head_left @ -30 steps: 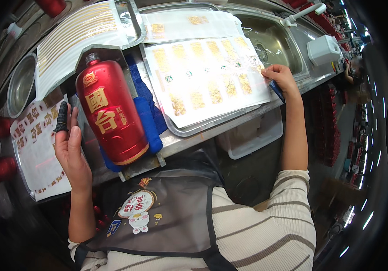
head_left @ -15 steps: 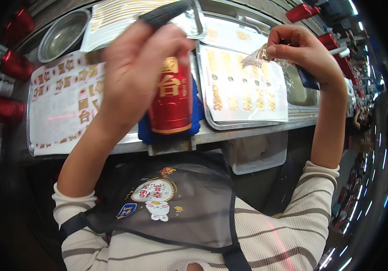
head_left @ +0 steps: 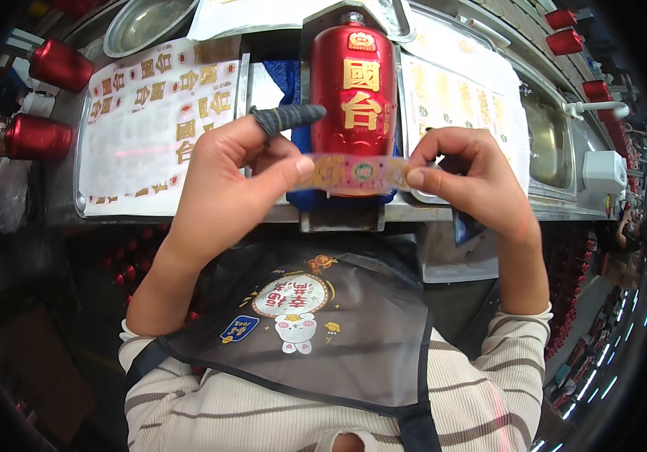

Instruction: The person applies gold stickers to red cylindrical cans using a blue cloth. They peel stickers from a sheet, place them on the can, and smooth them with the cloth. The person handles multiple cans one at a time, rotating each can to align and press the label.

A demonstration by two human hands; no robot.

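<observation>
My left hand (head_left: pixel 237 181) and my right hand (head_left: pixel 478 181) pinch the two ends of a translucent decal strip (head_left: pixel 359 172) with gold marks and a green emblem. It is stretched level across the lower part of a red bottle (head_left: pixel 353 83); whether it touches the glass I cannot tell. The bottle lies with its neck away from me, gold characters up, on a blue cloth (head_left: pixel 287 81). A dark finger cot (head_left: pixel 289 118) covers my left index finger. A dark blue flat piece (head_left: pixel 465 226) shows below my right palm, partly hidden.
On the left lies a tray (head_left: pixel 80 184) with a sheet of gold decals (head_left: pixel 154 113); a metal bowl (head_left: pixel 146 30) stands behind it. To the right are another decal sheet (head_left: pixel 455 94) and a water-filled basin (head_left: pixel 553 147). More red bottles (head_left: pixel 37 139) line both sides.
My hands have come together in front of me, and the strip that hung crumpled from my right hand is now spread between both. The red bottle is in fuller view.
</observation>
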